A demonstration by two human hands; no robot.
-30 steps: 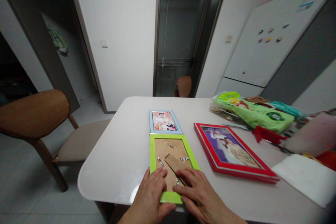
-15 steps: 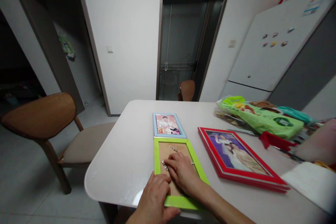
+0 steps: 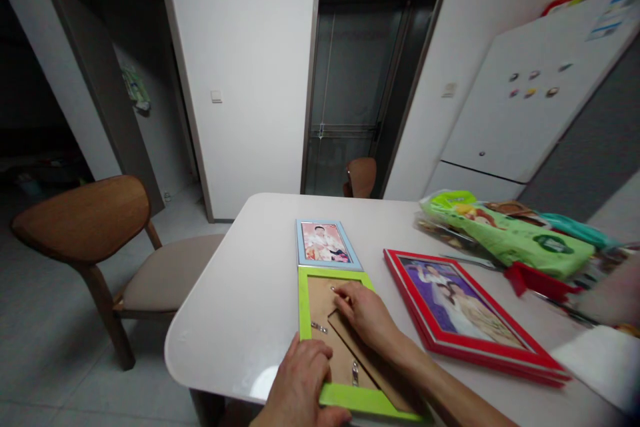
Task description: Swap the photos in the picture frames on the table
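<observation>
A lime-green picture frame (image 3: 305, 307) lies face down, its brown backing board (image 3: 327, 353) showing. My left hand (image 3: 303, 380) grips its lower left corner, fingers on the edge and thumb along the front. At the upper part of the backing, my right hand (image 3: 367, 313) pinches a small metal clip whose end peeks out by the fingertips. Two more metal clips show: the left clip (image 3: 319, 327) slants inward, and the lower clip (image 3: 355, 373) points along the board. A brown stand flap (image 3: 370, 363) lies partly beneath my right forearm.
Beyond the green frame lies a light-blue picture frame (image 3: 299, 243) with a photo. To the right are stacked red picture frames (image 3: 415, 310), a green plastic package (image 3: 530, 240), a red-handled tool (image 3: 543, 283) and white paper (image 3: 600, 353). A wooden chair (image 3: 85, 220) stands left of the table (image 3: 225, 320).
My right hand has moved from the left clip to the upper one. The left clip has turned, and the stand flap and lower clip now show. The view has shifted slightly.
</observation>
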